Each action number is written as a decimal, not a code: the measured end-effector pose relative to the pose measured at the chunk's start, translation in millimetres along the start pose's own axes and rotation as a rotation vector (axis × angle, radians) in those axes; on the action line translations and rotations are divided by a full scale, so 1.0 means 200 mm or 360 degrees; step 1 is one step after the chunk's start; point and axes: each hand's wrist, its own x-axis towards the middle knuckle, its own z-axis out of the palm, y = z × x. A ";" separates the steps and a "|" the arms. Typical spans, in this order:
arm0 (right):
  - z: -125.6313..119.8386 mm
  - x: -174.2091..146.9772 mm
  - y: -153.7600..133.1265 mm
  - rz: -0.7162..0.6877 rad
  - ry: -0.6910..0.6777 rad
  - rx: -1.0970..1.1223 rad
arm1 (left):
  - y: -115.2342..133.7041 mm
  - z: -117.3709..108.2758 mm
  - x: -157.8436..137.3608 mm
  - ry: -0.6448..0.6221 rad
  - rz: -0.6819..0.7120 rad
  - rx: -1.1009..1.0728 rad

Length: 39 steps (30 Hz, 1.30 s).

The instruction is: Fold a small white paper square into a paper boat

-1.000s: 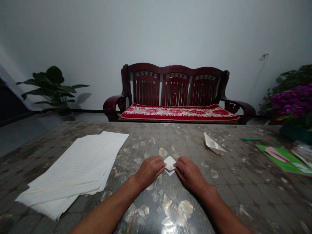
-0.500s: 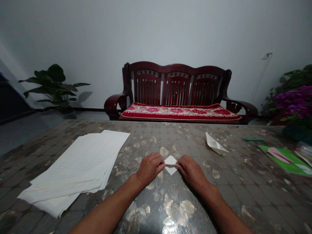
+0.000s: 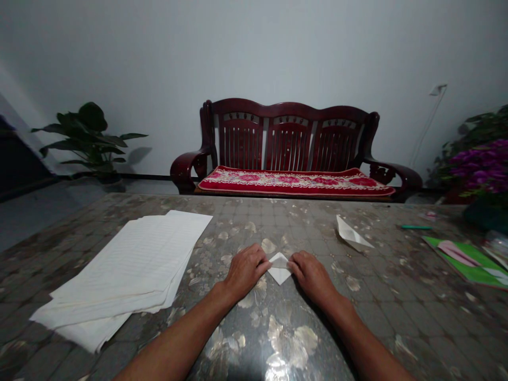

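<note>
In the head view, two bare hands rest close together on the shiny gray counter (image 3: 246, 341). Between them is a small folded paper (image 3: 280, 275). It is white and looks like a diamond, with one point toward the person. The upper part looks a bit darker than the bottom part.

The left hand (image 3: 246, 269) has its fingers (image 3: 263, 266) pinched close on the left corner of the paper. The right hand (image 3: 313, 272) has its fingers (image 3: 294, 263) pinched close on the right corner. The tips are too small to see just how they press. Both hands are low, near the counter top.

Off to the left is a big pile of white sheets (image 3: 123, 264). The sheets do not line up, and some corners poke out. To the right, past the right hand, sits another folded white paper shape (image 3: 351, 237) with pointy ends. Farther right are a green pen (image 3: 416, 227) and a flat green thing (image 3: 476, 271) with a pink piece (image 3: 456, 253) on it.

Behind the counter is a dark red wooden seat (image 3: 288, 145) with a red flowery cloth (image 3: 293, 181). A leafy plant (image 3: 90, 135) stands on the left, and purple flowers (image 3: 482, 166) are on the right.
</note>
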 end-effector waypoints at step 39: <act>0.01 0.05 -0.12 0.0360 0.0099 -0.0228 | 0.04 0.03 0.04 0.0023 -0.0307 0.0081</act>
